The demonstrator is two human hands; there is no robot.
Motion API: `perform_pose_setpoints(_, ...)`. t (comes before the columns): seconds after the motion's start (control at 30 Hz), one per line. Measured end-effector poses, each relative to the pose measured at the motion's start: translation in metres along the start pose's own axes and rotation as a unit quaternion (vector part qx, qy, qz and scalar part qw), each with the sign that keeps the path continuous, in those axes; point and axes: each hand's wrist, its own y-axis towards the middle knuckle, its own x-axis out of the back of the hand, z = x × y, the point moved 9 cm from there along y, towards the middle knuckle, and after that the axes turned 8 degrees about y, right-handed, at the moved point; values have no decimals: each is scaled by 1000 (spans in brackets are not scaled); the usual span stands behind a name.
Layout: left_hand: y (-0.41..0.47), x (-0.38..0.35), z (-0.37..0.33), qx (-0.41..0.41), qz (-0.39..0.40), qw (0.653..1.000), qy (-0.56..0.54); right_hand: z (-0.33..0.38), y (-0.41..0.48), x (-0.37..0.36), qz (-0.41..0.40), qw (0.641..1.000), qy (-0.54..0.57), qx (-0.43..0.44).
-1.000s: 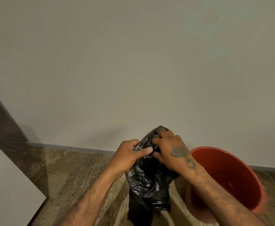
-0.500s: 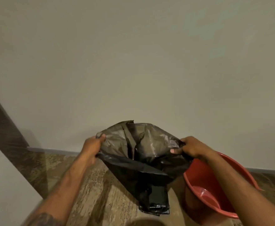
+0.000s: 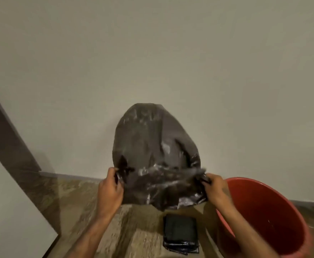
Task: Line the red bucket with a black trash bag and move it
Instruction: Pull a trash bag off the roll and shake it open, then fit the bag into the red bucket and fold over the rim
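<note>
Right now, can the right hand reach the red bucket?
Probably yes: the right hand is just beside the bucket rim, nothing between, but it grips the bag.

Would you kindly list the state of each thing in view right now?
Black trash bag: opened, puffed up, held at its mouth, not in the bucket.
Red bucket: upright on the floor, unlined.
Folded black bags: flat on the floor.
Left hand: closed grip on bag.
Right hand: closed grip on bag.
</note>
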Motion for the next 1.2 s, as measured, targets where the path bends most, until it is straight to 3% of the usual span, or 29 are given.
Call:
perform_pose_setpoints(0.2, 18, -1, 5, 13, 84, 995, -46, 3, 25, 40, 6, 1000, -19, -14)
perform_pose_setpoints(0.3, 40, 11, -3, 26, 73, 995, -68, 21, 37, 60, 22, 1000, -7, -4)
perform_pose_setpoints(0.43, 61, 26, 3, 62, 22, 997, -50, 23, 45, 92, -45, 992, 101, -59)
perform_pose_setpoints(0.53, 62, 23, 13, 104, 59, 988, -96, 14, 47, 108, -80, 983, 125, -109)
perform_pose_setpoints(0.6, 59, 21, 4, 71, 109, 988, -78, 12, 47, 112, -73, 983, 124, -117)
perform_pose_setpoints(0.7, 57, 11, -21, -43, 177, 981, 71, 17, 49, 120, -68, 983, 145, -91)
perform_pose_setpoints(0.77, 57, 11, -36, -76, 170, 976, 111, 26, 50, 126, -66, 983, 163, -57)
perform_pose_setpoints(0.97, 69, 16, -76, 19, 90, 995, -45, 52, 51, 151, -57, 979, 198, 1)
perform_pose_setpoints(1.2, 80, 10, -162, 13, 99, 983, -154, 89, 27, 230, -102, 962, 252, 34)
